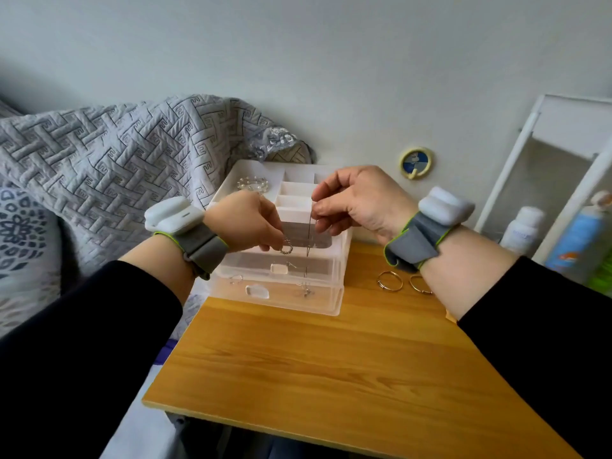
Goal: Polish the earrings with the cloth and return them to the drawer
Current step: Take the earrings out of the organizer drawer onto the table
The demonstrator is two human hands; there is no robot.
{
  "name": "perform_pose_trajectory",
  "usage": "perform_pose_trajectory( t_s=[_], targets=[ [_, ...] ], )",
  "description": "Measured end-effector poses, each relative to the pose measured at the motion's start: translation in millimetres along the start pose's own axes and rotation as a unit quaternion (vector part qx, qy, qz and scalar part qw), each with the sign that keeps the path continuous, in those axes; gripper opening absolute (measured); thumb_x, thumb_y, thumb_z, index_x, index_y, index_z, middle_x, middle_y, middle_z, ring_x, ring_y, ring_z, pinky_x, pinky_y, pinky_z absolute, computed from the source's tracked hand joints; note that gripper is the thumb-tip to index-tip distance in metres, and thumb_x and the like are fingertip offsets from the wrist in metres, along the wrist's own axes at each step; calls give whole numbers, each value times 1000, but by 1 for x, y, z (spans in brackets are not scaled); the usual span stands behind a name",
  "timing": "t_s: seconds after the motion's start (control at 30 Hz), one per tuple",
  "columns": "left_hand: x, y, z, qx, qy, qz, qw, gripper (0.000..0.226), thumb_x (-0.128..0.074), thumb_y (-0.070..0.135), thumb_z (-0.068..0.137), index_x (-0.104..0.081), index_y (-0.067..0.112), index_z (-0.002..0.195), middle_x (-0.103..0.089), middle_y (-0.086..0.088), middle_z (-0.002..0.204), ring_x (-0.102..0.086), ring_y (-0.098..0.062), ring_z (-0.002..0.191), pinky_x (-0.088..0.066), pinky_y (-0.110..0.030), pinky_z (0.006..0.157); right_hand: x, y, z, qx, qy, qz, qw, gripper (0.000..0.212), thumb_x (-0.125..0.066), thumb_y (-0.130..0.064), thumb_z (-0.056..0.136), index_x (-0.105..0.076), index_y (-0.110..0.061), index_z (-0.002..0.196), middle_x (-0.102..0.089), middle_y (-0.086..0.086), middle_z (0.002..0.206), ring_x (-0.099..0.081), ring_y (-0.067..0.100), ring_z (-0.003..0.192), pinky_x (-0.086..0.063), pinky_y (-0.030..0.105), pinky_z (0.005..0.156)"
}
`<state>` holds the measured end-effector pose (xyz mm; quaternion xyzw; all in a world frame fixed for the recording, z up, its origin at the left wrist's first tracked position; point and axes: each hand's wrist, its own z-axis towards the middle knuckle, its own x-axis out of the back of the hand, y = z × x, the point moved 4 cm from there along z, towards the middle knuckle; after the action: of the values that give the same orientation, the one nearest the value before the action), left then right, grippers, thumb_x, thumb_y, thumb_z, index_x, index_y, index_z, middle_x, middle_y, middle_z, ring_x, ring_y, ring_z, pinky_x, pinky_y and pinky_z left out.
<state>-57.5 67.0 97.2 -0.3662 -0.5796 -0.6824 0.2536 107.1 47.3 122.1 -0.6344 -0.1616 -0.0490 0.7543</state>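
My left hand (245, 223) pinches a small silver hoop earring (286, 249) just in front of the clear jewellery organizer (341, 293). Level with it, my right hand (357, 200) pinches the top of a thin chain-like strand (308, 240), which hangs straight down past the drawer fronts. The strand ends in a small pendant (306, 290) near the lowest drawer (257, 290). Both hands hover above the organizer's open top tray (294, 188). No cloth is visible.
Two larger hoop rings (390, 280) (420, 283) lie on the wooden table (331, 359) beside my right wrist. A bead bracelet (252, 184) sits in the top tray. A quilted grey cover (99, 167) lies left; bottles (576, 243) and a white frame stand right.
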Motion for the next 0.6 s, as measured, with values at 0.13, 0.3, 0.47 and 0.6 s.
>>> perform_pose_trajectory(
  t_s=[0.13, 0.3, 0.47, 0.6],
  targets=[
    [7, 13, -7, 1, 8, -69, 998, 6, -76, 9, 71, -70, 9, 73, -71, -4, 70, -60, 0, 49, -46, -11, 45, 12, -18, -5, 5, 15, 75, 997, 15, -62, 11, 79, -60, -3, 83, -65, 12, 64, -67, 23, 52, -53, 27, 48],
    [15, 26, -15, -17, 18, -92, 995, 6, -76, 12, 70, -70, 12, 69, -73, -6, 72, -63, -10, 60, -54, -26, 64, 28, -38, -11, 20, 29, 139, 990, 17, -59, 10, 82, -58, -7, 79, -64, 11, 64, -68, 24, 54, -53, 25, 49],
    [19, 42, -23, -49, 16, -151, 987, 7, -73, 6, 71, -69, 9, 66, -72, -8, 69, -61, -10, 58, -47, -25, 62, 48, -57, -17, 40, 42, 182, 982, 17, -58, 9, 82, -58, -9, 82, -65, 9, 64, -69, 25, 59, -54, 26, 52],
    [19, 59, -29, -68, 3, -186, 980, 4, -70, 4, 75, -68, 4, 72, -72, -9, 71, -62, -8, 56, -49, -25, 62, 67, -69, -26, 68, 67, 193, 977, 18, -58, 8, 82, -58, -9, 82, -65, 8, 64, -69, 24, 59, -53, 25, 52]
  ],
)
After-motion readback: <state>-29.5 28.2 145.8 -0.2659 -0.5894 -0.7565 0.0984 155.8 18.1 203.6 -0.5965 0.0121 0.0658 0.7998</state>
